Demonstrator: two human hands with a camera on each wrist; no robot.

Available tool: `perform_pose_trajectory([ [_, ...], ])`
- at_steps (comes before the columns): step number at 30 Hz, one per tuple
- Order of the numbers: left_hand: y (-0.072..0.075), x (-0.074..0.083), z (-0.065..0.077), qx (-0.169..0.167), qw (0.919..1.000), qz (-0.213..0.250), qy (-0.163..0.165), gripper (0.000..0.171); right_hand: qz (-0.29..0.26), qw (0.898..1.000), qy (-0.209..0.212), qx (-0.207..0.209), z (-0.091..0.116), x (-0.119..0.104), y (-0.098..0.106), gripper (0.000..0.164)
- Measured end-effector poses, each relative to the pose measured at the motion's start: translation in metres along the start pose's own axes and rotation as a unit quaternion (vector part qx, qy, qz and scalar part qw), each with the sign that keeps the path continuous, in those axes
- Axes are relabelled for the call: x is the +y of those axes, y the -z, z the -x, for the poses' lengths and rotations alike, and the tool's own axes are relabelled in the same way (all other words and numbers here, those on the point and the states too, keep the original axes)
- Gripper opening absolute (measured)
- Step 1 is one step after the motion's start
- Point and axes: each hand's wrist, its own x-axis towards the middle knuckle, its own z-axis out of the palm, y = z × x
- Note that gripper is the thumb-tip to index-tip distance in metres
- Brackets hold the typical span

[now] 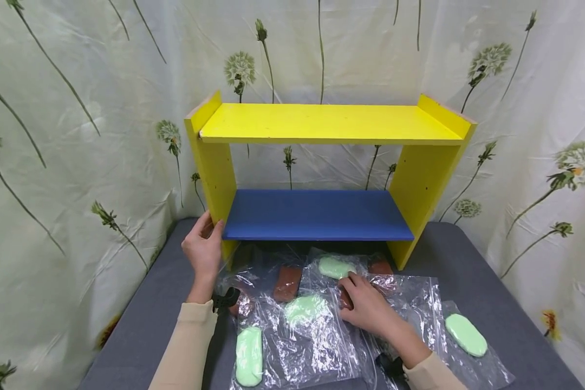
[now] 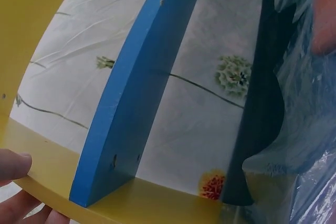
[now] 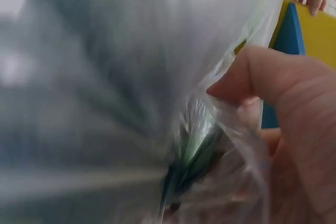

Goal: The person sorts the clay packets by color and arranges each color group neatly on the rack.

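A small yellow shelf unit [image 1: 331,123] with a blue lower board [image 1: 317,215] stands upright on the grey surface. My left hand [image 1: 205,246] grips its left side panel near the blue board, the thumb on the inner side in the left wrist view. In front of the unit lie clear plastic bags [image 1: 317,352] containing pale green soap-like bars [image 1: 249,356] and reddish-brown bars [image 1: 287,283]. My right hand [image 1: 368,303] pinches the plastic of one bag [image 3: 202,119], with a brown bar [image 1: 345,298] partly hidden by the fingers. Plastic blurs much of the right wrist view.
Another bagged green bar [image 1: 466,335] lies to the right. One more green bar [image 1: 335,267] sits close to the unit's base. A pale curtain with dandelion prints [image 1: 102,179] hangs behind and along both sides of the dark grey surface [image 1: 141,330].
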Motion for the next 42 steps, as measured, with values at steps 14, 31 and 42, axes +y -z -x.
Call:
perform_pose_trajectory([
  [14,0.000,-0.002,-0.002,-0.002,0.9998,-0.014,-0.015,0.038,0.106,0.959,0.162,0.206,0.000,-0.001,0.016,0.061],
  [31,0.001,-0.002,-0.002,0.003,0.9995,-0.019,-0.024,0.039,0.037,0.841,0.274,0.465,0.003,-0.045,0.085,0.025],
  [42,0.000,-0.003,-0.003,0.002,0.9995,-0.018,-0.026,0.040,-0.179,0.826,0.189,0.500,0.002,-0.066,0.135,0.034],
])
